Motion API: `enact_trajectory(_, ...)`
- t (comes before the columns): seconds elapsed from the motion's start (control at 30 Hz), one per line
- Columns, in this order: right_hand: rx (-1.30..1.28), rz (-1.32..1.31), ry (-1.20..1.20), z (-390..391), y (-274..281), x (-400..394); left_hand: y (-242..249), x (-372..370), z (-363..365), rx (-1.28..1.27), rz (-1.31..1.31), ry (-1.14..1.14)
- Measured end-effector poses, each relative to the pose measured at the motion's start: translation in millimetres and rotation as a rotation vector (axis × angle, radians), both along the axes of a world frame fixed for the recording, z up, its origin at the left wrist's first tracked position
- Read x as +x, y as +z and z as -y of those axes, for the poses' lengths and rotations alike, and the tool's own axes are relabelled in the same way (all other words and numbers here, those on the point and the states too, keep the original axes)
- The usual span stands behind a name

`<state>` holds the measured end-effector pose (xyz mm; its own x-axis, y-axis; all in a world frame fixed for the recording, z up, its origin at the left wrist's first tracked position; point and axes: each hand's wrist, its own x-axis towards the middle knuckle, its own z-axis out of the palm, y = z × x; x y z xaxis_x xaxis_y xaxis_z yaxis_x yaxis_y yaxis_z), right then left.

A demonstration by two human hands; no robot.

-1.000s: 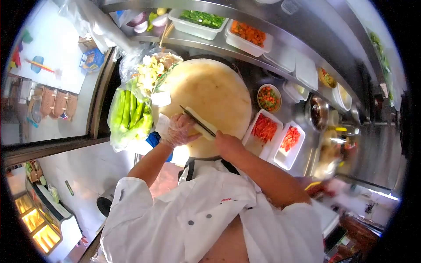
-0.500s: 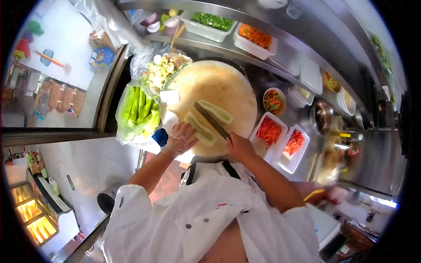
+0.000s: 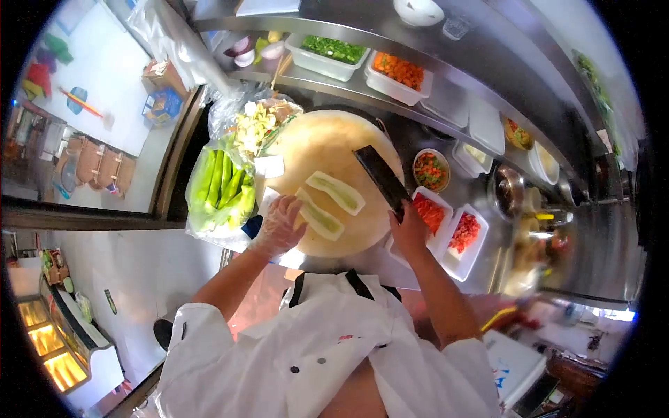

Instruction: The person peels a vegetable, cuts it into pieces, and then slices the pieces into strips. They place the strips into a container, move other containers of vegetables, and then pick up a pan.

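Observation:
Two halves of a pale green cucumber lie cut face up on the round chopping board (image 3: pixel 320 139): a nearer cucumber half (image 3: pixel 322 221) and a farther cucumber half (image 3: pixel 336 193). My left hand (image 3: pixel 280 226), in a clear plastic glove, rests at the left edge of the nearer half, thumb and fingers apart. Whether it presses on the cucumber is hard to tell. My right hand (image 3: pixel 410 228) is closed round the handle of a dark, broad-bladed cleaver (image 3: pixel 380 174). The blade slants over the board's right side, apart from both halves.
Left of the board sit a bag of green peppers (image 3: pixel 221 184) and a bag of pale vegetable scraps (image 3: pixel 258 125). Trays of chopped red pepper (image 3: pixel 465 233) and a bowl of diced vegetables (image 3: pixel 432 171) stand right. Behind, a steel shelf (image 3: pixel 334 87) holds tubs.
My right hand has moved the cleaver from between the two cucumber halves to the right, and its blade now shows broader. My left hand stays beside the nearer half.

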<state>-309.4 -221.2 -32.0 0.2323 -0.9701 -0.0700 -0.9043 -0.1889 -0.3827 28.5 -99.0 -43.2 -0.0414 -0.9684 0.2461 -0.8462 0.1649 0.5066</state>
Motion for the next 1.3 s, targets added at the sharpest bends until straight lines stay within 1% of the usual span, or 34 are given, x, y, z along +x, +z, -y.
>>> enact_trajectory(0.03, 0.043, -0.091, 0.01, 8.9, -12.2, -1.0, 2.7, -3.7, -3.9, 0.008, 0.008, 0.037)
enact_trajectory(0.07, 0.042, -0.085, 0.02, 19.8, -30.3, -3.8, 3.3, -7.4, -9.4, 0.008, 0.014, 0.047)
enact_trajectory(0.13, -0.195, -0.048, 0.116, 40.3, -63.2, -9.2, 0.5, -16.7, -27.5, 0.062, -0.013, 0.091)
enact_trajectory(0.17, -0.19, -0.037, 0.131, 48.1, -60.0, -5.6, -2.4, -22.6, -38.5, 0.032, -0.01, 0.121)
enact_trajectory(0.2, -0.08, -0.072, 0.107, 55.9, -56.8, -1.0, -2.2, -28.0, -52.4, 0.038, 0.004, 0.132)
enact_trajectory(0.23, 0.03, -0.104, 0.079, 63.5, -55.2, 4.7, 0.8, -33.5, -66.2, 0.097, -0.011, 0.182)
enact_trajectory(0.27, 0.038, -0.084, 0.083, 72.5, -61.6, 8.3, 3.3, -38.9, -79.3, 0.156, -0.024, 0.23)
enact_trajectory(0.3, -0.008, -0.047, 0.123, 78.2, -68.7, 10.6, 5.9, -45.0, -94.3, 0.169, -0.007, 0.234)
enact_trajectory(0.33, -0.054, -0.01, 0.161, 82.4, -74.9, 11.6, 8.0, -51.7, -108.4, 0.169, -0.045, 0.277)
enact_trajectory(0.37, -0.046, 0.005, 0.162, 86.3, -75.3, 14.9, 9.8, -58.3, -120.8, 0.164, -0.085, 0.319)
enact_trajectory(0.4, -0.017, 0.016, 0.186, 89.2, -75.2, 19.6, 7.5, -63.2, -134.7, 0.169, -0.07, 0.322)
enact_trajectory(0.47, 0.014, 0.043, 0.213, 90.5, -84.4, 23.6, 4.0, -70.2, -158.5, 0.275, 0.047, 0.436)
enact_trajectory(0.5, -0.09, -0.003, 0.248, 89.6, -94.3, 25.7, 5.4, -74.0, -167.7, 0.293, 0.045, 0.447)
enact_trajectory(0.53, -0.194, -0.052, 0.281, 86.8, -95.2, 26.9, 4.7, -75.2, -173.6, 0.295, 0.056, 0.449)
enact_trajectory(0.6, -0.18, -0.052, 0.294, 85.2, -94.8, 21.8, -0.7, -77.5, -186.6, 0.394, 0.05, 0.45)
enact_trajectory(0.67, -0.165, -0.059, 0.305, 74.9, -86.4, 14.8, 11.8, -83.7, -177.6, 0.386, 0.022, 0.438)
enact_trajectory(0.7, -0.192, 0.046, 0.291, 69.4, -81.5, 12.1, 13.6, -84.3, -172.5, 0.383, 0.009, 0.422)
enact_trajectory(0.73, -0.221, 0.149, 0.273, 63.2, -73.8, 9.0, 15.4, -82.5, -166.0, 0.378, -0.004, 0.403)
enact_trajectory(0.77, -0.222, 0.147, 0.262, 49.4, -62.2, 5.5, 16.9, -76.7, -154.7, 0.338, -0.019, 0.334)
enact_trajectory(0.8, -0.254, 0.333, 0.236, 26.6, -49.9, 0.7, 19.4, -72.0, -143.0, 0.335, -0.019, 0.319)
enact_trajectory(0.83, -0.29, 0.516, 0.209, 2.8, -37.3, -5.7, 22.6, -68.1, -130.0, 0.294, -0.011, 0.241)
enact_trajectory(0.87, -0.076, 0.486, 0.158, -20.6, -27.3, -13.9, 23.4, -63.2, -116.3, 0.251, -0.005, 0.162)
enact_trajectory(0.9, 0.134, 0.456, 0.103, -46.5, -22.2, -23.8, 14.5, -55.9, -103.0, 0.277, 0.012, 0.133)
enact_trajectory(0.93, 0.155, 0.505, 0.084, -74.5, -35.1, -32.9, 14.2, -49.9, -85.6, 0.267, 0.007, 0.111)
enact_trajectory(0.97, 0.179, 0.554, 0.063, -103.0, -49.8, -42.3, 14.3, -45.2, -67.0, 0.282, 0.123, 0.025)
enact_trajectory(1.0, 0.274, 0.523, 0.047, -127.5, -47.6, -53.0, 14.4, -40.6, -48.7, 0.296, 0.239, -0.065)
enact_trajectory(1.03, 0.368, 0.493, 0.027, -150.7, -45.6, -63.0, 18.2, -37.5, -29.6, 0.242, 0.292, -0.167)
enact_trajectory(1.07, 0.359, 0.489, -0.005, -176.2, -55.7, -70.8, 20.8, -34.6, -12.0, 0.187, 0.342, -0.27)
enact_trajectory(1.1, 0.353, 0.459, -0.113, -202.2, -74.5, -76.8, -0.2, -28.0, 4.7, 0.123, 0.487, -0.368)
enact_trajectory(1.13, 0.349, 0.426, -0.223, -227.9, -88.3, -79.4, 1.4, -27.1, 19.8, 0.115, 0.475, -0.404)
enact_trajectory(1.2, 0.356, 0.352, -0.302, -275.6, -96.2, -76.8, 10.5, -31.7, 46.3, 0.332, 0.688, -0.603)
enact_trajectory(1.23, 0.364, 0.289, -0.338, -290.4, -95.4, -71.7, 10.6, -34.0, 58.3, 0.317, 0.678, -0.634)
enact_trajectory(1.27, 0.356, 0.28, -0.369, -300.1, -87.8, -61.3, 9.5, -36.7, 70.0, 0.477, 0.736, -0.658)
enact_trajectory(1.3, 0.424, 0.396, -0.388, -314.3, -80.0, -50.6, 7.6, -39.6, 77.1, 0.639, 0.795, -0.68)
